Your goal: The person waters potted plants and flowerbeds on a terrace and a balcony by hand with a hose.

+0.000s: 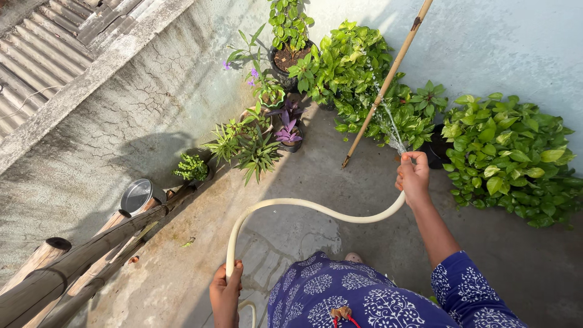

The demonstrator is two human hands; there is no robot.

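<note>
I see right hand (pixel 414 177) closed around end of cream hose (pixel 303 205), water spraying to leafy potted plants (pixel 388 103) by wall | left hand (pixel 226 290) gripping hose lower, near my waist | hose arcs between both hands above concrete floor (pixel 340 182)

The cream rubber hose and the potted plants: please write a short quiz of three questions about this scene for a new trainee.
1. True or false: the right hand holds the spraying end of the cream rubber hose.
2. Where does the water spray go? A) onto the round metal bowl B) towards the leafy green potted plants by the wall C) onto the wooden poles
3. Fill in: the left hand has its grip on the hose ____ down, near the person's body.

Key: 1 true; 2 B; 3 lower.
</note>
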